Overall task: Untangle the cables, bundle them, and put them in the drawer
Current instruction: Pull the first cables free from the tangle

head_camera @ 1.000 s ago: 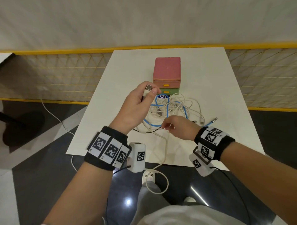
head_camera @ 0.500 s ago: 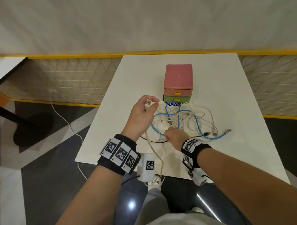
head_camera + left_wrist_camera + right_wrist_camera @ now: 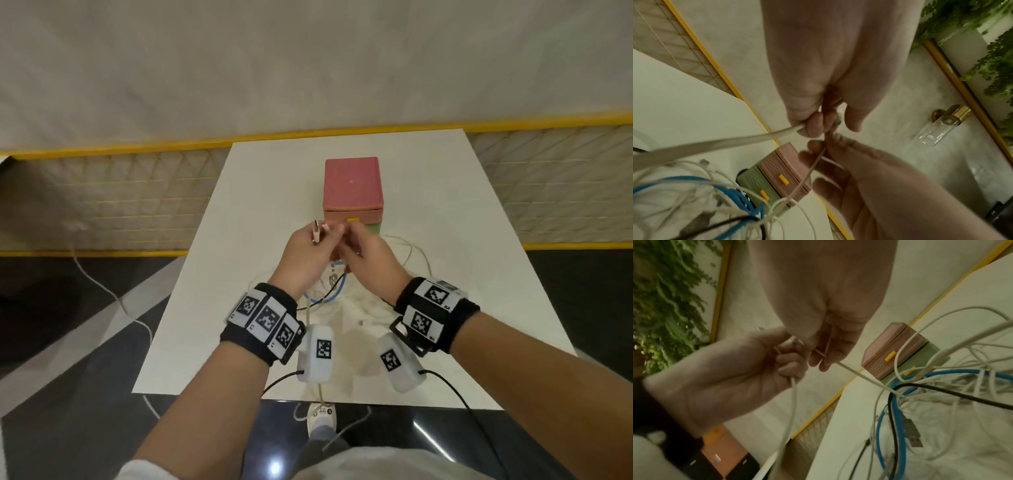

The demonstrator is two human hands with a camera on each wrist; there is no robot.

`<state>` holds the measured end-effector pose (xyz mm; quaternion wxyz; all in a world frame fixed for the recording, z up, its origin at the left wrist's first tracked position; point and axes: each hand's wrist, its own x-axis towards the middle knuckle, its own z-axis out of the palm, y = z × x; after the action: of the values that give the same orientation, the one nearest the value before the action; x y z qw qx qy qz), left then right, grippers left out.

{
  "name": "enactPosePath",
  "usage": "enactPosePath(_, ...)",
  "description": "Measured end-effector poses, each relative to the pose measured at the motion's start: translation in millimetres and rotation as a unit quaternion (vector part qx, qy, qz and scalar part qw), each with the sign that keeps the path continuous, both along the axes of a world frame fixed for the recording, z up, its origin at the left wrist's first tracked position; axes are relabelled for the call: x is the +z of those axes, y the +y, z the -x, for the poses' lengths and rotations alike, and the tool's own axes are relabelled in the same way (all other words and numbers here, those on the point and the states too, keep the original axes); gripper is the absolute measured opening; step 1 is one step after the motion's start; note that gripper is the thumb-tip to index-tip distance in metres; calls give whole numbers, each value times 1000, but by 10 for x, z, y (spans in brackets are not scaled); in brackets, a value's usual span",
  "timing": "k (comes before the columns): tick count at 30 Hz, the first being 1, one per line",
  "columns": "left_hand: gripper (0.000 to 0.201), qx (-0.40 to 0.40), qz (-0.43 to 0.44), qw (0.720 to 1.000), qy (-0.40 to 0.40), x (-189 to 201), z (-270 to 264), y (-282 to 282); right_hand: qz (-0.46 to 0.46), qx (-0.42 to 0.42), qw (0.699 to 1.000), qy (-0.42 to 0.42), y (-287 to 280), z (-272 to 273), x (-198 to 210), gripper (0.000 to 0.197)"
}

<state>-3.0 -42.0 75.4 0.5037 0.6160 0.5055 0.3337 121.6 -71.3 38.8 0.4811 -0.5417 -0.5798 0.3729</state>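
A tangle of white, blue and black cables [image 3: 329, 291] lies on the white table [image 3: 445, 240] in front of a small drawer box with a pink top [image 3: 352, 185] and a green lower drawer [image 3: 375, 229]; both drawers are closed. My left hand [image 3: 322, 236] is raised before the box and grips a white cable just below its USB plug [image 3: 317, 233]. My right hand [image 3: 349, 240] meets it fingertip to fingertip and pinches a thin white cable [image 3: 818, 155] that runs down into the tangle [image 3: 941, 394]. The white cable [image 3: 793, 394] from the left hand hangs towards the table's near edge.
A yellow-edged mesh barrier [image 3: 120, 192] runs behind and beside the table. Another white cable [image 3: 113, 294] trails on the dark floor at left. My shoe [image 3: 320, 416] shows below the near table edge. A wall lamp with a glass shade [image 3: 941, 128] and green plants [image 3: 670, 296] are farther off.
My right hand has lifted from the tangle up to the left hand, drawing a white cable with it. The left hand has kept its hold on the USB plug end.
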Motion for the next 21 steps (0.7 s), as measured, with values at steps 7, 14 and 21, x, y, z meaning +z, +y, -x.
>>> enactPosePath(7,25,66,-73,994,-43,36,-147,123,50,25,998,-15,99,-150,-39,12)
enactPosePath(14,35,-5,-58,996,-66,164,-179,267,5,45,999,-23,166,-158,92,21)
enactPosePath(21,48,3,-25,986,-168,379,-179,452,36,79,996,-37,193,-128,51,21)
